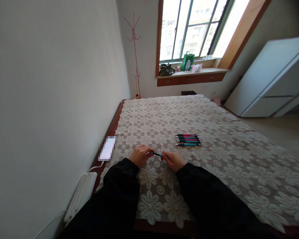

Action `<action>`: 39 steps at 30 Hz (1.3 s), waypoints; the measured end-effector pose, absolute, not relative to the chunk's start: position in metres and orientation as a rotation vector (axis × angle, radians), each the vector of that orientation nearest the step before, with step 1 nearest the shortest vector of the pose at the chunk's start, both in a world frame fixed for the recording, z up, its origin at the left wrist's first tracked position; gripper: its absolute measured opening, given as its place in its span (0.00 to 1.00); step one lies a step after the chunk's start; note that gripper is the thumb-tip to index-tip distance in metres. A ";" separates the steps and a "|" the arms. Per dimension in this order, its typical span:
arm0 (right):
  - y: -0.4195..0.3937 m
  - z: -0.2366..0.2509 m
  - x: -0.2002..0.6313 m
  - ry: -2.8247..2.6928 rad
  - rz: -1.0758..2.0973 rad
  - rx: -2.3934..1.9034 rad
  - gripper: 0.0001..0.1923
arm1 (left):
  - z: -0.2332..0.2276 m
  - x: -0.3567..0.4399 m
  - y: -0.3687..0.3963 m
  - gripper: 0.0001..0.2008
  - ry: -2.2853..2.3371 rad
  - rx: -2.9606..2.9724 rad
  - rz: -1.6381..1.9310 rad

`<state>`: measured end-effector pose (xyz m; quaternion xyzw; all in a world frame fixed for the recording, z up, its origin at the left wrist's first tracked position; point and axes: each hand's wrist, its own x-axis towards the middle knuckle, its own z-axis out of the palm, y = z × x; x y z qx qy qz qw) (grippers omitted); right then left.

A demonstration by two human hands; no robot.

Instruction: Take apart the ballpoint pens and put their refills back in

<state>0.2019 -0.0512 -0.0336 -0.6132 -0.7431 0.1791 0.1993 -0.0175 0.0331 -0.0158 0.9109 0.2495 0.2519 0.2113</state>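
Observation:
Between my two hands, just above the lace-covered table, is a slim pen (156, 154) with a black end and a teal part. My left hand (141, 155) pinches its black end. The fingers of my right hand (173, 160) close on the teal end. Beyond my right hand lies a row of several pens (186, 138) in black, red, blue and teal, side by side with silver tips to the left. One teal and black pen (188, 144) rests nearest to me, slightly apart from the others.
A floral lace tablecloth (149, 202) covers the table. A phone (107, 149) with a cable lies on the left edge, near a white power strip box (81, 194) against the wall. A pink coat stand (136, 56), a windowsill with bags (188, 62) and a white fridge (271, 76) stand beyond.

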 end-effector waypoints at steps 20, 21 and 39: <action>-0.057 -0.025 0.196 -2.252 0.312 -1.778 0.21 | -0.008 -0.014 0.021 0.19 0.695 2.599 0.680; -0.056 -0.024 0.197 -2.247 0.286 -1.778 0.20 | -0.009 -0.014 0.021 0.21 0.710 2.573 0.674; -0.056 -0.035 0.194 -2.203 0.118 -1.571 0.14 | -0.018 -0.012 0.026 0.12 0.743 2.617 0.576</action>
